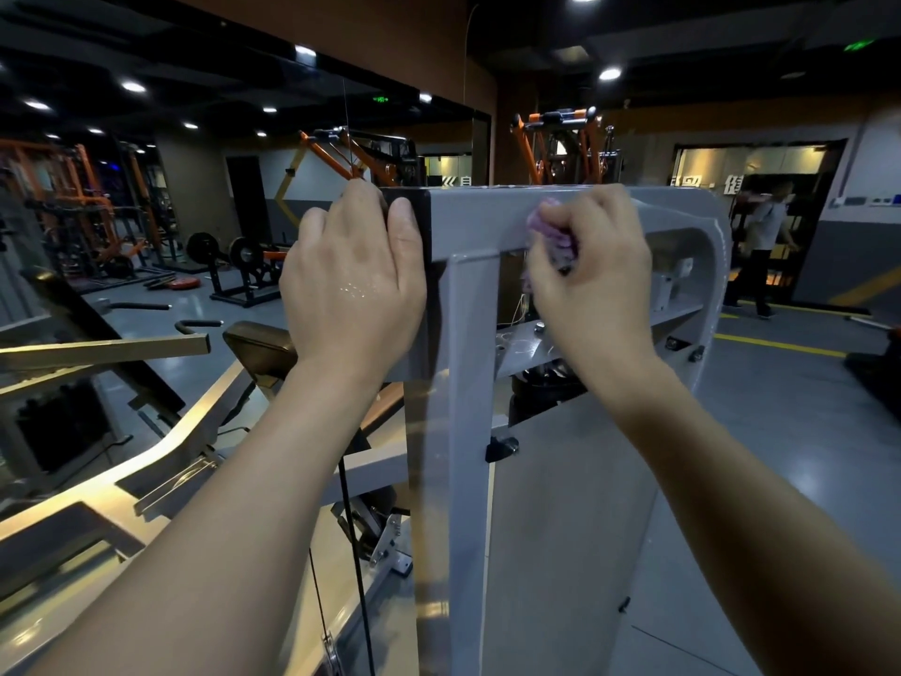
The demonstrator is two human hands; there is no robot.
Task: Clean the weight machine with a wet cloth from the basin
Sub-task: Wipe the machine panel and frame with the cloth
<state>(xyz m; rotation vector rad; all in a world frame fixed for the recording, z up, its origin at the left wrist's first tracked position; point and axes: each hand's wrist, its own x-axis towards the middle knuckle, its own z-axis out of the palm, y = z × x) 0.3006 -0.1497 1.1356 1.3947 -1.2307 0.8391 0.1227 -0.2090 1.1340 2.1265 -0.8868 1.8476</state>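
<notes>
**Q:** Where is the cloth, and what has hold of it?

**A:** The purple cloth is bunched in the curled fingers of the right hand, which presses it to the grey top bar of the weight machine. The left hand, just to its left, hooks its fingers over the bar's dark end, thumb flat on the face. Droplets show on its back.

**Q:** How will the cloth handle?

**A:** Likely soft, light and limp. Wet, it should mould to edges but may slip from a loose pinch. A full-fingered wad, as here, looks the safest hold.

**Q:** And the machine?

**A:** Judged stiff, heavy and unmoving. Painted metal turns slick when wet, so brace on a corner or edge, not a flat face. The basin is not in view.
</notes>
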